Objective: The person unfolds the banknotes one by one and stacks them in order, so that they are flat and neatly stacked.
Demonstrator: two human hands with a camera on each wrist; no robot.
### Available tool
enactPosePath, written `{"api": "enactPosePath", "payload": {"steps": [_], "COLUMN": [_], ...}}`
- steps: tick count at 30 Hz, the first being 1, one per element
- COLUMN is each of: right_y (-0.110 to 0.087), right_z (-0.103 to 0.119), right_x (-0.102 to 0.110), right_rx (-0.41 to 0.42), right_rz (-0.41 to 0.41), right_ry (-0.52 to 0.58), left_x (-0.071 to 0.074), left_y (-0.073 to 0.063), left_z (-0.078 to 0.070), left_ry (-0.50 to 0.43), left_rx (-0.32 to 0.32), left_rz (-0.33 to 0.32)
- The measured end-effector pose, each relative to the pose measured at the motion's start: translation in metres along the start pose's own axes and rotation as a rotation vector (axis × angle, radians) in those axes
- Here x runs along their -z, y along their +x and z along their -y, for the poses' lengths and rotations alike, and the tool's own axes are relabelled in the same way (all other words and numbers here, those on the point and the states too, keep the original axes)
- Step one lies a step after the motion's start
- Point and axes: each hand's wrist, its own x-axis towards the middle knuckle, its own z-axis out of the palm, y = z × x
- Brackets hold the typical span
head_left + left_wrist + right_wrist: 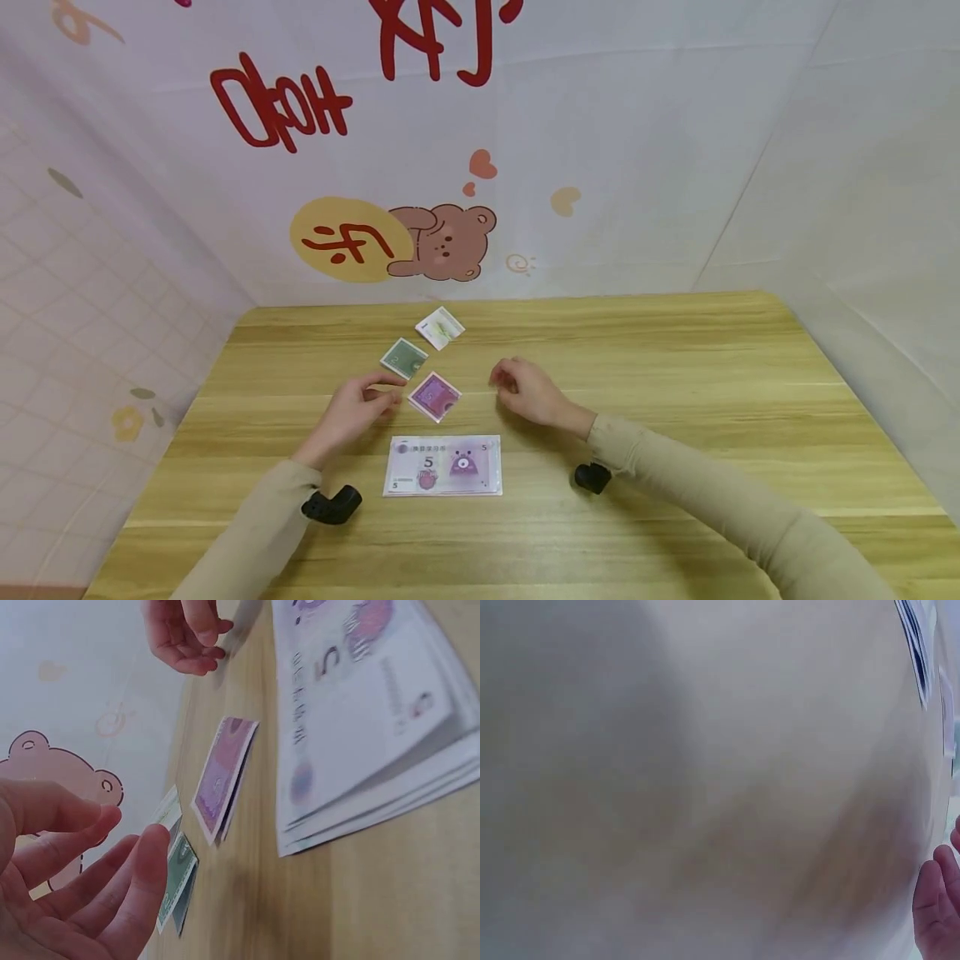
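A small folded purple note [435, 396] lies on the table, turned at an angle. My left hand [358, 412] is just left of it, its fingers relaxed and nothing between them. Close above those fingertips sits a folded green note [403, 358]; in the left wrist view its halves stand slightly apart. Farther back is a folded white note [441, 328] with a light green print. My right hand [531, 392] hovers right of the purple note, fingers loosely bent and holding nothing. Nearer the body, a stack of pale purple play notes [444, 483] marked 5 lies flat, its corners lifting a little.
The wooden table [675, 350] meets a white cloth backdrop [637, 108] with red lettering and a printed bear [450, 242]. Black wrist cameras [333, 505] sit under both sleeves, close over the tabletop.
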Motion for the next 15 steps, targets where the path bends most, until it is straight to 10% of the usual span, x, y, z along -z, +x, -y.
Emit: {"api": "enactPosePath", "payload": {"steps": [15], "right_y": [0.051], "right_z": [-0.010], "right_x": [0.000], "right_rx": [0.082], "right_rz": [0.057], "right_ry": [-0.250], "left_x": [0.019], "left_y": [0.029], "left_z": [-0.003], "left_ry": [0.144], "left_rx": [0.008], "left_rz": [-0.045]}}
